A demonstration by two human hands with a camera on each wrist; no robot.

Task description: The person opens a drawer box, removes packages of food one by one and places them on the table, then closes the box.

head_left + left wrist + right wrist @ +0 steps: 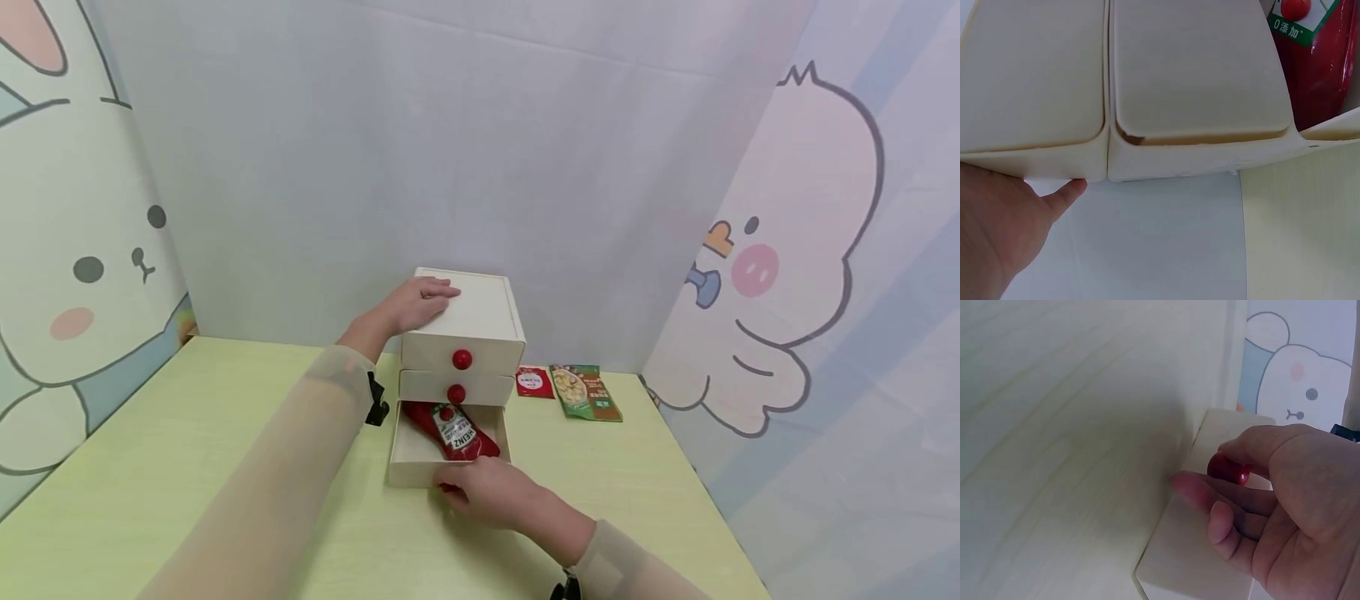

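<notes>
A white three-drawer box (472, 306) stands on the table, its bottom drawer (408, 475) pulled out. Inside that drawer lies a red Heinz ketchup pouch (461, 437), partly under the drawers above; the left wrist view also shows part of the pouch (1322, 69). My left hand (414, 304) rests on the box's top near the left edge, fingers fairly straight, thumb against the side. At the drawer front, my right hand (487, 492) pinches the red knob (1229, 469) between thumb and index finger. The middle and top drawers are closed, each with a red knob (462, 359).
Right of the box, a small red packet (535, 382) and a green and brown food pouch (587, 392) lie on the pale yellow-green table (225, 433). A grey curtain (465, 167) hangs close behind the box. Cartoon-printed cloths flank the table.
</notes>
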